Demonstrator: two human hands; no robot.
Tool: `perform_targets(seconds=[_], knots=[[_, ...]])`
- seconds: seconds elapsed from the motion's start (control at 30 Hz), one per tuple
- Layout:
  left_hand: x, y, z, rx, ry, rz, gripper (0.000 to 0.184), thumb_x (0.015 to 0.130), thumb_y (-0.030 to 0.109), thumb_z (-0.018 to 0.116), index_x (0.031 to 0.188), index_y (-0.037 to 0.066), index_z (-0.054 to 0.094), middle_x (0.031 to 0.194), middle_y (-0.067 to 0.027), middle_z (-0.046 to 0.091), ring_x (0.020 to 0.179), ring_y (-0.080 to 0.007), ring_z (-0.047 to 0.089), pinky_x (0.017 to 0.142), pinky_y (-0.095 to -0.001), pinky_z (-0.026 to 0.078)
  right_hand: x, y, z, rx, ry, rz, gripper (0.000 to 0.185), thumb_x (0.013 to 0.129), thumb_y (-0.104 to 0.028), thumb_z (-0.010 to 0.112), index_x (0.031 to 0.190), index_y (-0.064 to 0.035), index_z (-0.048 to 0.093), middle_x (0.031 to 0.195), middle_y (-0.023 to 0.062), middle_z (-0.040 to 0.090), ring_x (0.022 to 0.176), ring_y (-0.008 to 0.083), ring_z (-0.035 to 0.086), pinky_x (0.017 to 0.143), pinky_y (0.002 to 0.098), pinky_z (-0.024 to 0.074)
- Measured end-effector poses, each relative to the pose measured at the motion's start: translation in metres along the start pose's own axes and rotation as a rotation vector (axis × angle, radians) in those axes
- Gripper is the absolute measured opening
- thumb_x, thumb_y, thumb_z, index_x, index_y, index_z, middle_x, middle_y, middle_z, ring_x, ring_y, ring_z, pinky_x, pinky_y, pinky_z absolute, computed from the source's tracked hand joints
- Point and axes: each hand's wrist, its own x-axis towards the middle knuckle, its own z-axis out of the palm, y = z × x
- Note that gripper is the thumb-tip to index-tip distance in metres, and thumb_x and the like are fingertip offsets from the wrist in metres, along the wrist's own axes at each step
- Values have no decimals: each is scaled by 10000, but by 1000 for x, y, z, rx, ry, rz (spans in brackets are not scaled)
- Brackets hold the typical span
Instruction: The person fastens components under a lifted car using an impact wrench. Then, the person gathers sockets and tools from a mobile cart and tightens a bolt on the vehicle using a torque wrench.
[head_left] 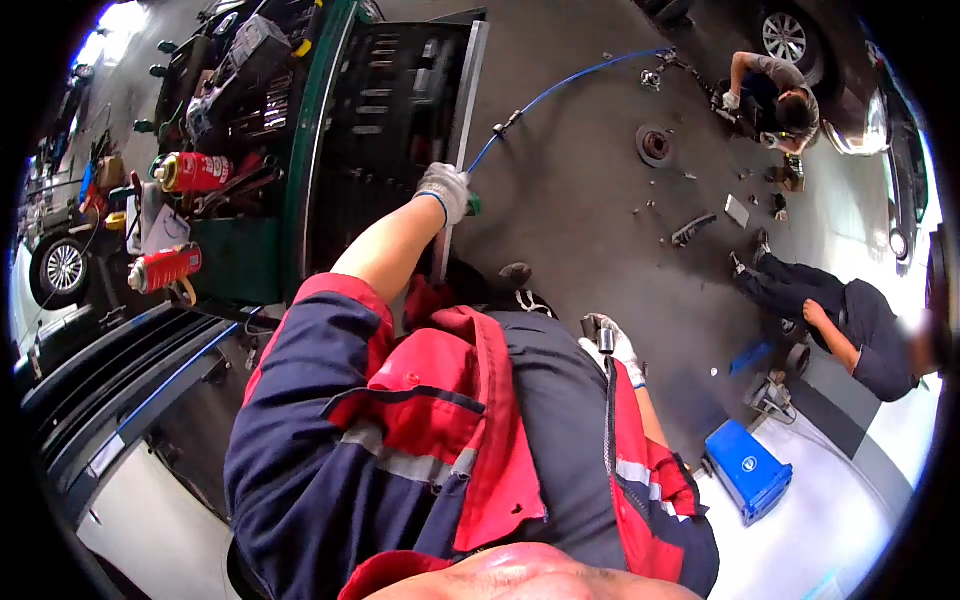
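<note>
My left hand (445, 192), in a whitish glove with a blue cuff, is closed on the metal front edge of a pulled-out tool drawer (463, 110). Wrenches and other tools (375, 92) lie in dark trays inside this drawer. Near my waist, my gloved right hand (622, 350) is closed around a dark metal socket (605, 341), whose round end points toward me. Part of the right hand's fingers is hidden behind the socket. The drawer belongs to a green tool cabinet (240, 250) on my left.
Red spray cans (195, 172) and tools crowd the cabinet top. A blue hose (570, 80) crosses the floor ahead. A brake disc (655, 145) and loose parts lie there. One person (785, 95) crouches by a car; another person (860, 335) is at right, beyond a blue bin (748, 470).
</note>
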Motion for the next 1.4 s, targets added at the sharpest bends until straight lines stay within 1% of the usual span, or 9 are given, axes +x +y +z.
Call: perform_targets(seconds=[0.07,0.27,0.4,0.5,0.63,0.83,1.07,1.33,1.4], knots=[[-19,6,-7,70,99,346,489,996,428,545,1375,135,644,1583,-128,467,1331,-397,536,1125,-522,420,6,-1,1,-69,-19,-78,593,811,-213,853,1335,-68,616,1259,88,687,1189,200,645,1059,354,498],[-26,44,19,39,174,363,569,1010,535,494,1477,222,584,1668,-87,342,1462,-492,367,1232,-555,267,4,-60,3,-35,-46,-155,587,798,-172,854,1328,-60,628,1263,87,693,1166,185,660,1055,334,513],[-35,4,-4,-320,490,395,380,947,354,615,1248,130,673,1449,-117,559,1151,-386,649,987,-495,530,8,-51,7,-98,0,-246,579,801,-194,843,1322,-53,633,1257,109,697,1176,214,668,1064,351,512],[-6,-64,-15,-462,639,63,319,920,243,654,1190,76,678,1133,-184,706,1049,-392,676,917,-472,558,12,-35,16,-95,42,-239,570,804,-242,837,1305,-51,645,1261,125,697,1184,242,672,1070,366,514],[51,-168,-31,-680,525,-589,499,1005,377,469,1414,109,571,1415,-206,590,1302,-396,581,1080,-511,485,6,-7,24,-167,100,-154,593,792,-278,834,1300,-42,642,1270,135,694,1191,266,669,1074,379,510],[130,-236,-85,-765,319,-561,524,970,431,503,1347,97,649,1448,-222,582,1356,-411,541,1121,-508,448,-11,61,37,-167,101,34,605,800,-285,822,1310,-33,618,1268,151,685,1190,286,665,1070,371,510],[188,-225,-103,-738,477,-722,582,977,392,526,1492,122,508,1449,-216,588,1317,-429,574,1068,-511,477,-53,-66,48,-146,150,306,582,844,-314,787,1334,-55,608,1281,151,686,1201,300,656,1072,384,503],[158,-207,-101,-1059,654,-475,312,944,274,600,1087,6,669,1006,-211,728,935,-355,704,854,-463,532,-52,-66,63,-90,168,432,657,875,-418,768,1394,-64,575,1356,164,661,1255,336,626,1096,403,485],[149,-155,-70,-1420,854,-7,187,953,208,662,999,27,649,847,-117,661,781,-224,631,751,-379,526,-50,-47,70,-61,218,346,694,881,-379,771,1455,-69,533,1406,157,635,1285,305,614,1108,380,474]])
